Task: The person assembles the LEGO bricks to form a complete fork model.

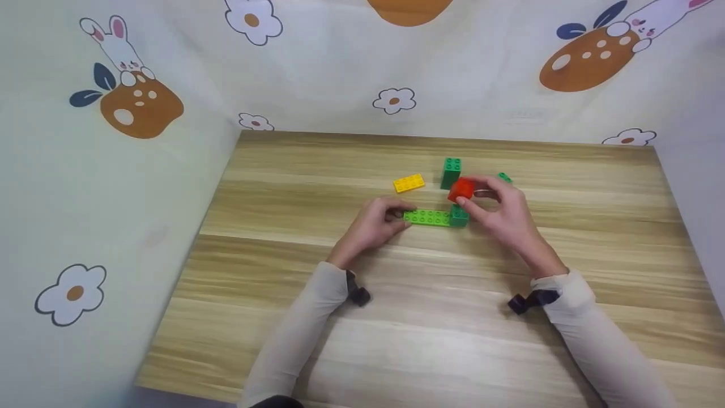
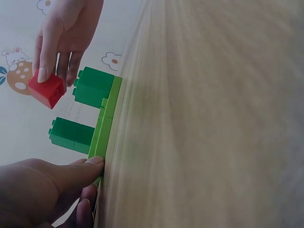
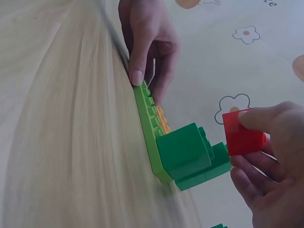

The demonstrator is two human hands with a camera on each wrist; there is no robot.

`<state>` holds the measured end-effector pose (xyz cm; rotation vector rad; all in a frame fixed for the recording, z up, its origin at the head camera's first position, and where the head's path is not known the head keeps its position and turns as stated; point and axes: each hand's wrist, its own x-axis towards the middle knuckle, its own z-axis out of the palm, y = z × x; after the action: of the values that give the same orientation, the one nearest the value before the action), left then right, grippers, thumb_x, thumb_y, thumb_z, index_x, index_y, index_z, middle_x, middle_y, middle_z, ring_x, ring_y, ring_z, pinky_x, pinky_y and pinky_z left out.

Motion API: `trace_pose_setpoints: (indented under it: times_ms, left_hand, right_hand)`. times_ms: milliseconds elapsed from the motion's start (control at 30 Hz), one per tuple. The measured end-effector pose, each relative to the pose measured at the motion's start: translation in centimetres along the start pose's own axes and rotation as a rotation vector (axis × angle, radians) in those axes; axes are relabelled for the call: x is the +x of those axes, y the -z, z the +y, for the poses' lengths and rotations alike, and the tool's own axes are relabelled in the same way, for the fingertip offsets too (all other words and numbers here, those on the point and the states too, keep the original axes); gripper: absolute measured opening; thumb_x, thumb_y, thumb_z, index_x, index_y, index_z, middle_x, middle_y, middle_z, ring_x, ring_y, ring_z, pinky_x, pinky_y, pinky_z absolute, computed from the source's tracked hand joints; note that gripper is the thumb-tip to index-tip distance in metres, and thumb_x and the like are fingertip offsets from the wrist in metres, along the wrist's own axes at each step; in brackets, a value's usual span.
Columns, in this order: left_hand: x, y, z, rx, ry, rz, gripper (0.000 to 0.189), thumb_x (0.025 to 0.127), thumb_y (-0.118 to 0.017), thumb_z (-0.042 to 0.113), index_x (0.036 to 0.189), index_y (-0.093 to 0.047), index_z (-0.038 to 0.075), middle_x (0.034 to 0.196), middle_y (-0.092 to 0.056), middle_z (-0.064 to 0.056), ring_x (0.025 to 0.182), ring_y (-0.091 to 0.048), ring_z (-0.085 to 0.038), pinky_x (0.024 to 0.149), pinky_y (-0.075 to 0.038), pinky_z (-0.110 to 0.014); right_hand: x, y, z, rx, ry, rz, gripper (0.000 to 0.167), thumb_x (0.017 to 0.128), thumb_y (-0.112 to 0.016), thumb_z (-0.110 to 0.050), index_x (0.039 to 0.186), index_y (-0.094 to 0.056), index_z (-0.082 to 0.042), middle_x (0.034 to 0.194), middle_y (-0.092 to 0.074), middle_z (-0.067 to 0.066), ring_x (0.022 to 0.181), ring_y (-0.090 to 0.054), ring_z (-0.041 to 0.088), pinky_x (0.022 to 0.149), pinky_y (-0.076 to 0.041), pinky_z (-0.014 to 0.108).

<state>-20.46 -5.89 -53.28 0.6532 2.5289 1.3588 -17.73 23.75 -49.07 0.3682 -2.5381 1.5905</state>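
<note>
At its left end, a long light green building brick (image 1: pixel 429 217) is pinched between the thumb and fingers of my left hand (image 1: pixel 375 224). It lies flat on the table, studs up. On its right end sits a dark green brick (image 3: pixel 185 151). My right hand (image 1: pixel 506 214) holds a red brick (image 1: pixel 460 190) between thumb and fingertips. The red brick is raised over the dark green one, with a gap between them in the left wrist view. Its studs face away from the thumb side in the right wrist view, toward the curled fingers.
Just behind the long brick stands a taller dark green block (image 1: pixel 451 173). To its left lies a flat yellow brick (image 1: pixel 409 183), and a small green piece (image 1: pixel 504 177) is partly behind my right hand. A patterned wall covering (image 1: pixel 323 73) borders the wooden table's back edge.
</note>
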Motion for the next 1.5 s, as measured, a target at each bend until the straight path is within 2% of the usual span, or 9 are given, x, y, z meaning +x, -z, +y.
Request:
trace_pose_setpoints:
  times_ms: [167, 433, 633, 967, 1200, 1500]
  left_hand:
    - [0.0, 0.0, 0.1, -0.003, 0.011, -0.001, 0.034, 0.095, -0.082, 0.006, 0.129, -0.079, 0.012, 0.126, -0.078, -0.006, 0.106, -0.072, -0.017, 0.095, -0.063, -0.028]
    - [0.0, -0.1, 0.1, -0.008, 0.029, -0.002, 0.035, 0.095, -0.082, 0.005, 0.129, -0.079, 0.013, 0.128, -0.078, -0.006, 0.107, -0.073, -0.016, 0.095, -0.063, -0.027]
    - [0.0, 0.0, 0.0, -0.022, 0.039, -0.011, 0.036, 0.095, -0.082, 0.005, 0.13, -0.079, 0.012, 0.13, -0.077, -0.006, 0.108, -0.072, -0.017, 0.096, -0.063, -0.028]
    - [0.0, 0.0, 0.0, -0.028, 0.008, -0.005, 0.034, 0.096, -0.082, 0.006, 0.129, -0.079, 0.011, 0.128, -0.078, -0.007, 0.107, -0.072, -0.017, 0.095, -0.063, -0.027]
    - [0.0, 0.0, 0.1, -0.025, 0.025, -0.014, 0.034, 0.096, -0.081, 0.006, 0.129, -0.079, 0.013, 0.128, -0.078, -0.005, 0.108, -0.072, -0.016, 0.096, -0.063, -0.027]
    - [-0.1, 0.1, 0.2, -0.034, 0.046, -0.019, 0.035, 0.096, -0.081, 0.006, 0.13, -0.079, 0.015, 0.129, -0.077, -0.003, 0.109, -0.072, -0.016, 0.097, -0.063, -0.029]
  right_hand:
    - [0.4, -0.7, -0.2, 0.002, 0.011, -0.032, 0.043, 0.096, -0.085, -0.027, 0.136, -0.073, -0.014, 0.127, -0.075, 0.005, 0.114, -0.072, 0.021, 0.103, -0.062, 0.028]
    - [0.7, -1.7, -0.3, 0.003, 0.027, -0.066, 0.043, 0.096, -0.086, -0.027, 0.135, -0.073, -0.017, 0.126, -0.076, 0.004, 0.114, -0.073, 0.022, 0.104, -0.062, 0.047]
    - [0.8, -2.1, -0.1, -0.003, 0.041, -0.094, 0.043, 0.096, -0.085, -0.027, 0.135, -0.073, -0.016, 0.127, -0.076, 0.004, 0.114, -0.072, 0.021, 0.105, -0.061, 0.052]
    - [0.7, -2.1, 0.4, -0.052, 0.026, -0.165, 0.043, 0.096, -0.086, -0.024, 0.135, -0.072, -0.013, 0.127, -0.077, 0.007, 0.118, -0.073, 0.025, 0.107, -0.061, 0.05]
    - [0.7, -2.1, 0.9, -0.087, 0.002, -0.198, 0.043, 0.094, -0.087, -0.021, 0.134, -0.072, -0.014, 0.129, -0.076, 0.006, 0.119, -0.071, 0.025, 0.107, -0.061, 0.049]
    - [0.6, -2.6, 1.4, -0.124, 0.037, -0.219, 0.041, 0.092, -0.09, -0.024, 0.13, -0.076, -0.019, 0.128, -0.077, 0.002, 0.12, -0.069, 0.024, 0.109, -0.055, 0.046]
